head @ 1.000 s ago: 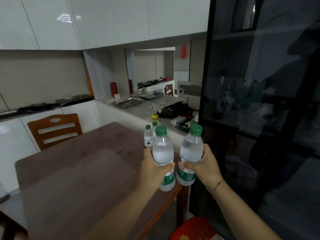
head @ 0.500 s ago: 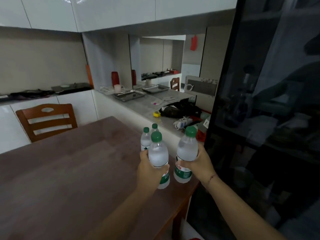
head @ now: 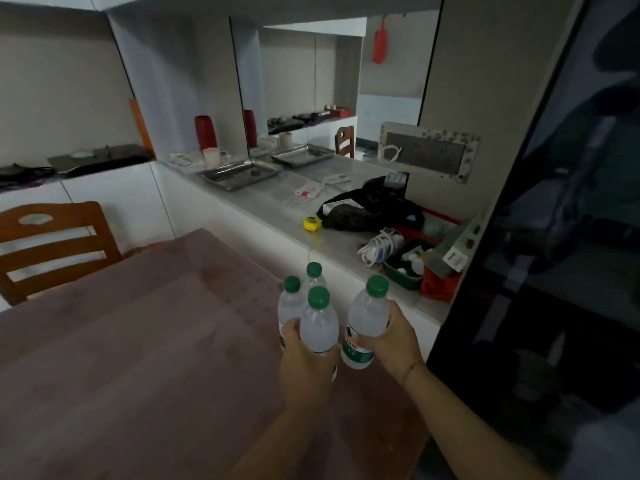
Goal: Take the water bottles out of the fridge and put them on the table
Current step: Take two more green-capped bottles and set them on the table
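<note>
Dark glossy fridge door (head: 554,237) filling the frame from 1 to 5 o'clock, showing only dim reflections, contents hidden. Brown desk (head: 138,358) spreading from centre to 8 o'clock, near edge cut off by the frame, wide bare surface at 9 o'clock. Grey counter (head: 277,209) beyond the desk at 12 o'clock, running up against the fridge door. Wooden chair (head: 52,244) at 9 o'clock, partly cut off at the left edge. On the counter, metal tray (head: 242,173) at 11 o'clock, black bag (head: 363,209) at 1 o'clock, green bin (head: 408,268) just beside the fridge door holding small white items too blurred to name. Left hand (head: 304,362) at 6 o'clock, fingers wrapped around the left bottle (head: 318,323), lower part hidden by the hand. Right hand (head: 394,337) just beside it, fingers closed around the right bottle (head: 365,320), tilted slightly, label partly readable. Whether either held bottle touches the desk not clear. Two more bottles (head: 289,299) standing behind the left hand near the desk's far right corner, bases hidden.
</note>
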A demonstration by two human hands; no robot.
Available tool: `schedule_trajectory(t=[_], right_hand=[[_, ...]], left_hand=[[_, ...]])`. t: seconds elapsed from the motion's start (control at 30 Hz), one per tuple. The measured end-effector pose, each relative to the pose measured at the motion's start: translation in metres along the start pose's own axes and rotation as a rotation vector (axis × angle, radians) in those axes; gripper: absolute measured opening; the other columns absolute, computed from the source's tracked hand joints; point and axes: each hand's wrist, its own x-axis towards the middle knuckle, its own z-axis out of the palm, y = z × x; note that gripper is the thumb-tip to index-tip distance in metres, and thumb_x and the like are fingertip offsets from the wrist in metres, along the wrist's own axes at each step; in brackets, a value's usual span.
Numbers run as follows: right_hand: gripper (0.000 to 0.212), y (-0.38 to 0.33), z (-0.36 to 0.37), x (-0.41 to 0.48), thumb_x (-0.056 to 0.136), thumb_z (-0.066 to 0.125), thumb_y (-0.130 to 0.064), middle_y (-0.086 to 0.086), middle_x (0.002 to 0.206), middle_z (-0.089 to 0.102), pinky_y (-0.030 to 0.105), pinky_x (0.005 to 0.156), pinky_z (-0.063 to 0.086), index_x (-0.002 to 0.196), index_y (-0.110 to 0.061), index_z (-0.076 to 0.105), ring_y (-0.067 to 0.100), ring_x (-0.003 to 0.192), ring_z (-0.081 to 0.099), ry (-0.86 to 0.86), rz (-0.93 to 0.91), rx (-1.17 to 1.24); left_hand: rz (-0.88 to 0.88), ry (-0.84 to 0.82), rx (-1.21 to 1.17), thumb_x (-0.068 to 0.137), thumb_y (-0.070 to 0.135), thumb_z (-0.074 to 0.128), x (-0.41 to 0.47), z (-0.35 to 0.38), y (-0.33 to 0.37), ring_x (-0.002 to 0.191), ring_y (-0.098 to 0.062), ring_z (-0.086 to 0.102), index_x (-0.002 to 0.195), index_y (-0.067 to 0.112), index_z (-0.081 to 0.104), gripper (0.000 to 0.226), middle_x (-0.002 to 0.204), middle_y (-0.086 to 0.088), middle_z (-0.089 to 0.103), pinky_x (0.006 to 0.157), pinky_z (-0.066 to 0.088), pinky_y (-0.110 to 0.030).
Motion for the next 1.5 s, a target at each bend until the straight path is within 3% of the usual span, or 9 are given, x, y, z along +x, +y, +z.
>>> schedule_trajectory(t=[0.3,0.5,0.8,0.93,1.07,1.13,1.23,1.33,1.5], right_hand=[[0.065,0.034,0.039,0.060,0.063,0.085,-0.017,-0.003,0.108,0.061,0.031,0.083,0.049,0.118,-0.020,0.052,0.018,0.101,0.058,-0.039,0.053,-0.122],[0.045,0.046,0.057,0.085,0.056,0.070,-0.048,-0.006,0.089,0.069,0.022,0.067,0.046,0.092,-0.023,0.059,0.014,0.087,0.065,-0.120,0.083,-0.193],[0.008,0.048,0.064,0.095,0.076,0.072,-0.023,-0.005,0.081,0.072,0.027,0.069,0.053,0.081,-0.021,0.065,0.012,0.081,0.067,-0.212,-0.005,-0.153],[0.025,0.041,0.063,0.096,0.078,0.070,-0.015,-0.011,0.065,0.064,0.014,0.058,0.045,0.065,-0.029,0.054,0.001,0.065,0.058,-0.261,-0.042,-0.168],[0.027,0.045,0.060,0.089,0.078,0.070,-0.008,-0.012,0.063,0.064,0.019,0.059,0.046,0.066,-0.027,0.055,0.000,0.063,0.058,-0.270,-0.011,-0.089],[0.025,0.047,0.057,0.081,0.071,0.076,-0.009,-0.014,0.073,0.065,0.016,0.061,0.046,0.080,-0.023,0.057,0.000,0.072,0.061,-0.266,0.015,-0.038],[0.059,0.047,0.048,0.066,0.068,0.081,-0.004,-0.008,0.109,0.059,0.009,0.074,0.048,0.115,-0.017,0.049,0.016,0.104,0.060,-0.243,0.084,-0.005],[0.096,0.050,0.035,0.049,0.072,0.080,-0.009,0.006,0.152,0.030,0.029,0.109,0.032,0.148,-0.015,0.021,0.025,0.140,0.030,-0.188,0.168,-0.070],[0.100,0.041,0.002,0.010,0.071,0.081,-0.015,0.012,0.153,0.026,0.042,0.112,0.031,0.149,-0.014,0.018,0.026,0.140,0.029,-0.103,0.147,-0.070]], left_hand=[[0.011,0.045,0.009,0.069,0.034,0.076,0.041,0.031,-0.032,0.088,-0.006,0.062,0.102,0.044,0.043,0.047,0.095,0.018,0.063,0.069,0.051,-0.028],[0.014,0.087,0.016,0.062,0.034,0.075,0.053,0.043,-0.053,0.097,-0.010,0.062,0.105,0.034,0.053,0.048,0.101,0.017,0.061,0.078,0.058,-0.037],[0.087,0.112,0.099,0.065,0.017,0.085,0.060,0.049,-0.061,0.102,-0.011,0.054,0.109,0.030,0.044,0.061,0.106,0.012,0.049,0.084,0.053,-0.029],[0.050,0.104,0.060,0.066,0.018,0.084,0.058,0.049,-0.061,0.100,-0.011,0.055,0.110,0.029,0.042,0.062,0.109,0.008,0.050,0.081,0.054,-0.026],[0.058,0.107,0.109,0.066,0.022,0.084,0.055,0.050,-0.061,0.100,-0.015,0.053,0.112,0.023,0.040,0.063,0.109,0.004,0.048,0.078,0.053,-0.029],[0.055,0.095,0.138,0.067,0.026,0.083,0.054,0.049,-0.063,0.101,-0.017,0.053,0.113,0.020,0.041,0.063,0.109,0.004,0.047,0.078,0.054,-0.033],[0.025,0.059,0.162,0.068,0.035,0.081,0.047,0.044,-0.065,0.107,-0.019,0.053,0.119,0.019,0.039,0.068,0.116,0.003,0.046,0.082,0.054,-0.038],[0.027,0.059,0.241,0.070,0.039,0.079,0.032,0.038,-0.061,0.110,-0.022,0.052,0.124,0.013,0.040,0.072,0.119,-0.001,0.046,0.081,0.051,-0.038],[0.085,0.062,0.223,0.068,0.040,0.081,-0.002,0.035,-0.041,0.108,-0.024,0.055,0.120,0.017,0.046,0.066,0.115,-0.001,0.051,0.087,0.051,-0.044]])
